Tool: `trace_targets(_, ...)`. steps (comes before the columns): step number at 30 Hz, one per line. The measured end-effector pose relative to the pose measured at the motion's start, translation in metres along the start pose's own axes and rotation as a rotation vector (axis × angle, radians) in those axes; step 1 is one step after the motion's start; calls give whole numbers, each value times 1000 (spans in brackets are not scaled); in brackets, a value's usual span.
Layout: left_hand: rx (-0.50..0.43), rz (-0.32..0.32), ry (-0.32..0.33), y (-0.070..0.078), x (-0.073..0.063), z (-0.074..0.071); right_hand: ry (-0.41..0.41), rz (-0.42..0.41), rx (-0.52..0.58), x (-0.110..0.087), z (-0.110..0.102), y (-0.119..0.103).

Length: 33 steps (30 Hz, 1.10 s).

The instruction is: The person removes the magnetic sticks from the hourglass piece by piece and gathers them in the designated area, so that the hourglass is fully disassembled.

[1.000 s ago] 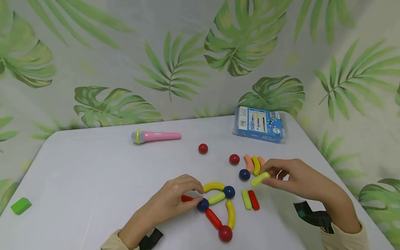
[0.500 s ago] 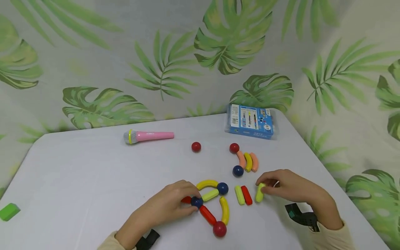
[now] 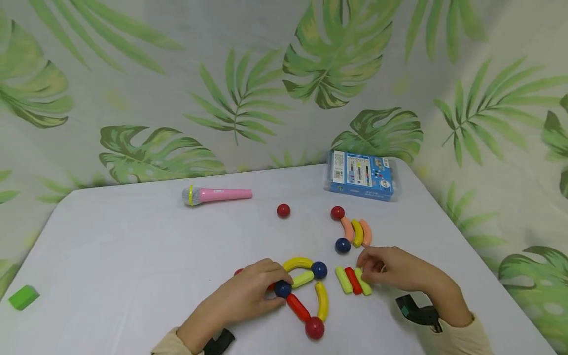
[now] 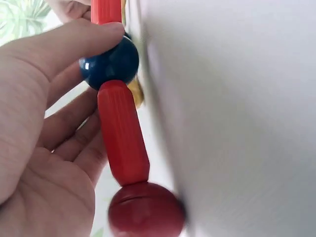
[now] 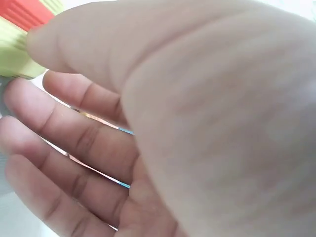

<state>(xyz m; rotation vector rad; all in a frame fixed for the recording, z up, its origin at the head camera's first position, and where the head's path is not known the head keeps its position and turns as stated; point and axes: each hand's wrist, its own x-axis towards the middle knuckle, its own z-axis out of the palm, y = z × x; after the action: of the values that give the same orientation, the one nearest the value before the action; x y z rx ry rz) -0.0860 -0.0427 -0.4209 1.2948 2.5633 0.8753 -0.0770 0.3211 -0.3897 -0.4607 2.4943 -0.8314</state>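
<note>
My left hand [image 3: 246, 291] grips a dark blue ball [image 4: 111, 61] between thumb and fingers, in a joined shape of balls and sticks. From that ball a red stick [image 3: 298, 307] runs to a red ball [image 3: 314, 328]. A light green stick [image 3: 303, 279] and a curved yellow stick [image 3: 298, 263] reach another blue ball [image 3: 319, 269]. Another curved yellow stick [image 3: 322, 301] stands on the red ball. My right hand [image 3: 392, 266] holds a second light green stick [image 3: 363, 283] by thumb and fingertips, beside a loose red stick [image 3: 353, 281] and another light green one [image 3: 343, 280].
Behind the right hand lie curved orange and yellow sticks [image 3: 357, 233], with a red ball [image 3: 337, 212] and a blue ball [image 3: 343, 245]. A lone red ball [image 3: 283, 210], pink toy microphone [image 3: 222, 195], blue box [image 3: 361, 176] and green block [image 3: 24, 297] lie around the white table [image 3: 146, 246].
My right hand has brought its light green stick down to the table, beside the red stick in the row. The left hand stays on the blue ball. The head view has shifted slightly.
</note>
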Motion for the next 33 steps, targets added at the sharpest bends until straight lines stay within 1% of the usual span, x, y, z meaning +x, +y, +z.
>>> trace_targets(3,-25,13,28,0,3,-8,13,17,-32,1,-3,-3)
trace_targets(5,-60,24,51,1,4,-15,45,23,-72,3,-6,-7)
trace_targets(8,-131,31,86,2,4,-24,126,13,-136,7,-13,-14)
trace_targets(11,-197,40,121,2,2,-30,222,-16,-193,16,-18,-21)
trace_targets(13,-225,54,146,2,1,-32,271,-24,-211,23,-21,-24)
trace_targets(14,-239,62,156,2,1,-32,279,-15,-205,27,-21,-25)
trace_targets(16,-258,78,173,2,0,-31,272,4,-196,35,-20,-25)
trace_targets(19,-276,88,189,3,-2,-29,210,35,-196,42,-15,-25)
trace_targets(21,-281,82,197,4,-3,-29,186,45,-208,45,-11,-23)
trace_targets(25,-290,53,208,4,-4,-29,199,39,-223,50,-7,-21)
trace_targets(29,-319,19,186,3,-4,-30,208,28,-242,54,-5,-22)
trace_targets(33,-336,3,174,2,-4,-31,197,38,-273,59,-4,-26)
